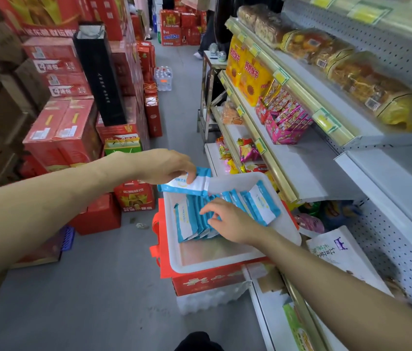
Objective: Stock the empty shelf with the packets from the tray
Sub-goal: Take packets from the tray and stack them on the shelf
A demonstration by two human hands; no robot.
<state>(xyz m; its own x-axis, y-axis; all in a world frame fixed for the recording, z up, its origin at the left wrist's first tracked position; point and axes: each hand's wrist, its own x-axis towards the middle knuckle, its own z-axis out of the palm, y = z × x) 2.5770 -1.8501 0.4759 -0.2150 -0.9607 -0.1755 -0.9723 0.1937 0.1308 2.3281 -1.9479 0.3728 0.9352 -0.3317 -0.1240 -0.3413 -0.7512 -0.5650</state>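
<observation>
Left hand (167, 166) pinches blue-white packet (187, 184) between thumb and fingers, over far left corner of white tray (225, 262). Right hand (229, 221) down in tray, bent fingers on top edges of packet row (189, 221) — cannot tell if gripping one. Tray on red box (200, 282), beside bare grey shelf (308, 171)

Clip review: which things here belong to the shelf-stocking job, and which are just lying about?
Job: left hand holding one packet; right hand touching the row of packets; white tray; empty shelf.
Just there: red cartons; yellow biscuit bags; pink display box; black bag; bottled water.
</observation>
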